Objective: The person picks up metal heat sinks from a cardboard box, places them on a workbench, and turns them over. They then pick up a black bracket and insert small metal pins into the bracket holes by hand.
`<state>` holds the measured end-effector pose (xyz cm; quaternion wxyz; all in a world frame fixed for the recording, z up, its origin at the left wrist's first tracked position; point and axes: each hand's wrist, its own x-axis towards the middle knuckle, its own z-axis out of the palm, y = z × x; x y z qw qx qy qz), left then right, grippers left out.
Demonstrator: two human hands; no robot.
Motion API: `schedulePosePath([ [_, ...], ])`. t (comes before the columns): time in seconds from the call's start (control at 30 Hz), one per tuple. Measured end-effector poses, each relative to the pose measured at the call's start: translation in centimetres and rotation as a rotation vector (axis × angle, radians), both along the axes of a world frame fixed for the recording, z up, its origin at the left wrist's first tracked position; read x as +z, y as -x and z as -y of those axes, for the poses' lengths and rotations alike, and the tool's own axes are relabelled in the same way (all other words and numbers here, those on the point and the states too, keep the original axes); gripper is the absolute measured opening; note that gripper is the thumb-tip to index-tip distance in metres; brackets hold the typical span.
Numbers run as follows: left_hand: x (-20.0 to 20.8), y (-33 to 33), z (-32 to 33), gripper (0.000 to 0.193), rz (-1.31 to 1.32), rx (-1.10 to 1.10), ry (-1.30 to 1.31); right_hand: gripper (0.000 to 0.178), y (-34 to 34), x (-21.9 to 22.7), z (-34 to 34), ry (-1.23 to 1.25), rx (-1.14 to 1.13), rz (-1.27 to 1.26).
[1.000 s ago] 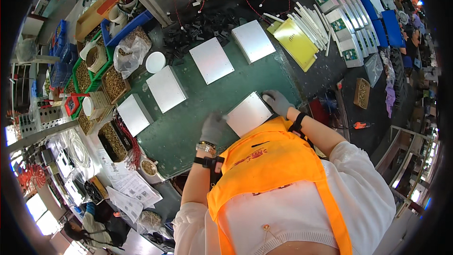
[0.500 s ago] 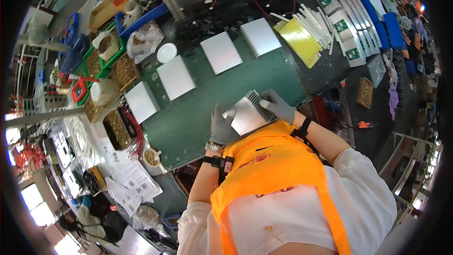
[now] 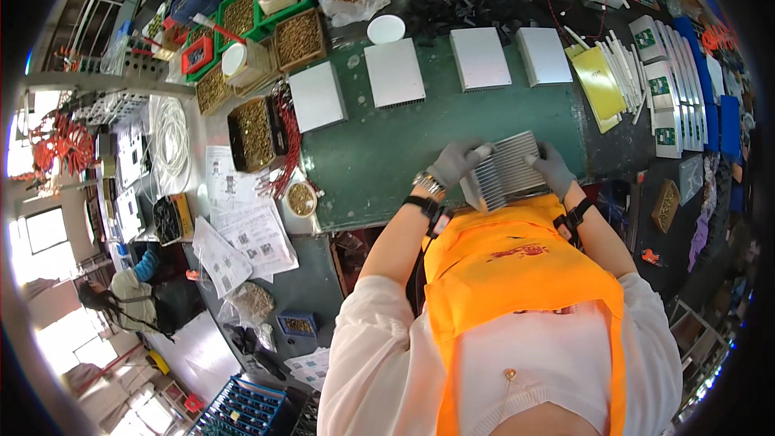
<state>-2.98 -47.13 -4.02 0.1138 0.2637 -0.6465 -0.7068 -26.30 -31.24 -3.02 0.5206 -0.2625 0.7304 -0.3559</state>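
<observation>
A finned aluminium heat sink is tilted in front of my apron, its row of fins facing up. My left hand, in a grey glove, grips its left edge with the thumb over the fins. My right hand, also gloved, holds the right edge. Beyond them, several similar heat sinks lie flat side up on the green work mat: one at the left, another beside it, and two further right, a middle one and an end one.
Screw bins and a black tray of small parts stand at the left, near red wires and a small cup. Printed sheets lie closer. Yellow sheets, white strips and green circuit boards sit at the right.
The heat sink has been turned in my hands: its smooth face showed before, and now its fins do. My view has swung, shifting the bench across the picture.
</observation>
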Motion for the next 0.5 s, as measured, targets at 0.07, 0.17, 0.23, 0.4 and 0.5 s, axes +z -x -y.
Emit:
schedulePosePath([
  [0.07, -0.5, 0.4, -0.8, 0.029, 0.048, 0.018, 0.091, 0.062, -0.2, 0.4, 1.5, 0.056, 0.043, -0.094],
  [0.17, -2.7, -1.5, -1.9, 0.032, -0.053, 0.383, 0.195, 0.063, -0.7, 2.8, 4.0, 0.186, 0.115, -0.435],
  [0.23, -4.9, -6.2, -0.9, 0.030, 0.084, 0.565, 0.020, 0.064, -2.4, 5.5, 5.8, 0.246, 0.141, -0.682],
  [0.4, -5.1, -17.5, 4.7, 0.061, 0.317, 1.025, -0.096, 0.056, -6.2, 7.1, 7.6, 0.389, 0.513, -1.109],
  [0.5, -6.5, -24.9, 7.2, 0.078, 0.702, 0.983, -0.087, 0.055, -9.3, 3.2, 6.2, 0.412, 0.731, -1.237],
])
